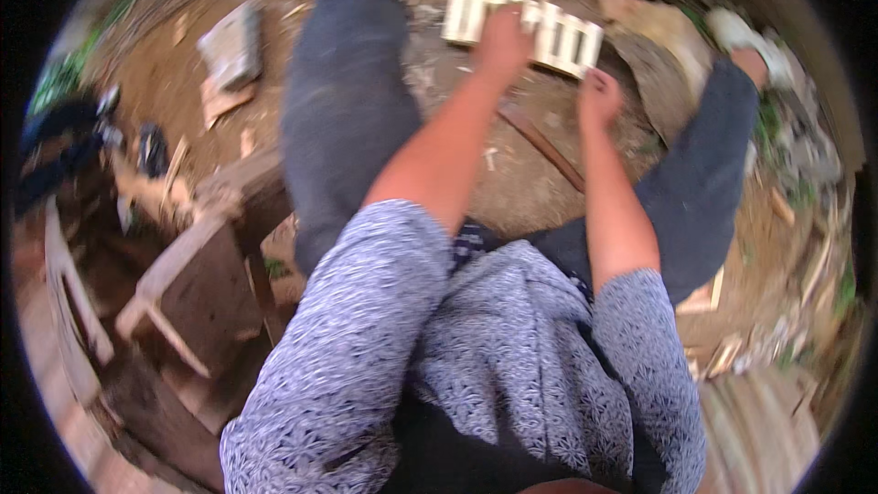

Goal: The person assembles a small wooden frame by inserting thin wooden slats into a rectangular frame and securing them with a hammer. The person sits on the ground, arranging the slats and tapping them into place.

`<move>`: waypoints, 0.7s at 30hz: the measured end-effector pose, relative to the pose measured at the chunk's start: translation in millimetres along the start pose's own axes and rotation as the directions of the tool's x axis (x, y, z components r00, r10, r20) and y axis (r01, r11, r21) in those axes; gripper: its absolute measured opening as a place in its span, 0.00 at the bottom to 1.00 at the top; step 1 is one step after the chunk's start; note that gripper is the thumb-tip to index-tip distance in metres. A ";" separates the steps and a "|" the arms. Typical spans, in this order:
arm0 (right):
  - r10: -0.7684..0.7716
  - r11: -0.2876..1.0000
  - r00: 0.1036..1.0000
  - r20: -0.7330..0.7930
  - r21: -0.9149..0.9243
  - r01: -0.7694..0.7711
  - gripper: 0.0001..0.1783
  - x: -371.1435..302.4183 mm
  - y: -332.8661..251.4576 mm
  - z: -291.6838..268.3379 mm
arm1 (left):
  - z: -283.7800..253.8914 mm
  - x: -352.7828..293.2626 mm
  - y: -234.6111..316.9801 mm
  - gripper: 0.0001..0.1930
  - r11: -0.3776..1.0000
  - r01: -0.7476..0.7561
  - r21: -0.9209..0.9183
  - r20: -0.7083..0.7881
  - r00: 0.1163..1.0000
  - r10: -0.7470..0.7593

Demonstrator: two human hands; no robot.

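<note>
Seeing 2 bare hands reach far, onto pale slatted wooden piece (558, 37) lying on dirt ground (512, 183) between my legs. Left hand (503, 41) pressed flat on its middle, fingers curled over slats. Right hand (599, 96) closed at its near right edge; actual grasp, I cannot tell. Wooden scraps (219, 101) far left.

Both forearms come up from the bottom edge, bare below short patterned sleeves, stretched out forward between the person's spread knees. The left hand (502, 39) sits a bit farther out, palm down with fingers curled. The right hand (598, 96) is pulled back a little, loosely fisted, knuckles up. Can't really tell how tight either grip is, it's blurry.
</note>
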State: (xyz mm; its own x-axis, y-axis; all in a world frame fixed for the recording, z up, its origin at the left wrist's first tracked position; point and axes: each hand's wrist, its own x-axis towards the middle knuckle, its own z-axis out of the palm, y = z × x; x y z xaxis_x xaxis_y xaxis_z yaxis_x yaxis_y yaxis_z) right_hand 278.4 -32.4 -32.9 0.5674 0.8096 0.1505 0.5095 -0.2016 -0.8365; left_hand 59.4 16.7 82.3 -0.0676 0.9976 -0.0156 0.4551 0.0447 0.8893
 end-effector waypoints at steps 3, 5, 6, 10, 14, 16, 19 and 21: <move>0.167 0.980 0.981 0.096 -0.130 -0.154 0.14 -25.7 -68.9 10.3 | -28.6 -3.0 -43.1 0.16 0.962 0.048 0.270 -0.001 0.999 -0.049; 0.177 0.976 0.980 0.096 -0.144 -0.162 0.17 -28.9 -80.0 10.4 | -28.2 -6.6 -43.8 0.18 0.929 -0.023 0.369 0.072 0.997 -0.004; 0.186 0.973 0.978 0.089 -0.154 -0.171 0.18 -29.3 -76.7 10.6 | -19.8 -12.3 -38.5 0.18 0.937 -0.036 0.346 0.096 0.995 0.003; 0.201 0.965 0.975 0.098 -0.194 -0.179 0.22 -28.4 -76.6 18.9 | 10.9 -18.3 -26.1 0.23 0.907 -0.174 0.383 0.148 0.981 0.126; 0.213 0.954 0.969 0.127 -0.242 -0.178 0.25 -24.6 -82.8 22.1 | 27.5 -19.0 -19.8 0.24 0.889 -0.197 0.414 0.245 0.964 0.100; 0.229 0.947 0.965 0.125 -0.258 -0.191 0.25 -23.5 -86.0 22.8 | 33.4 -17.6 -18.5 0.24 0.878 -0.216 0.427 0.222 0.966 0.129; 0.272 0.934 0.953 0.132 -0.276 -0.228 0.24 -22.8 -90.9 22.6 | 35.5 -16.7 -15.8 0.23 0.878 -0.199 0.435 0.194 0.973 0.125; 0.268 0.928 0.953 0.140 -0.304 -0.217 0.24 -22.9 -92.6 21.8 | 35.8 -16.3 -15.3 0.23 0.881 -0.188 0.434 0.183 0.976 0.118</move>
State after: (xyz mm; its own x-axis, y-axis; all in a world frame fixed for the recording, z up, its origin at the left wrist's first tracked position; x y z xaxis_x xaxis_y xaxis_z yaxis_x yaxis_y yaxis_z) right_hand 204.1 -20.2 29.7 0.5873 0.7945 -0.1545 0.5463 -0.5299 -0.6487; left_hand 85.3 1.6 52.6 0.1499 0.9887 0.0061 0.7993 -0.1248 0.5878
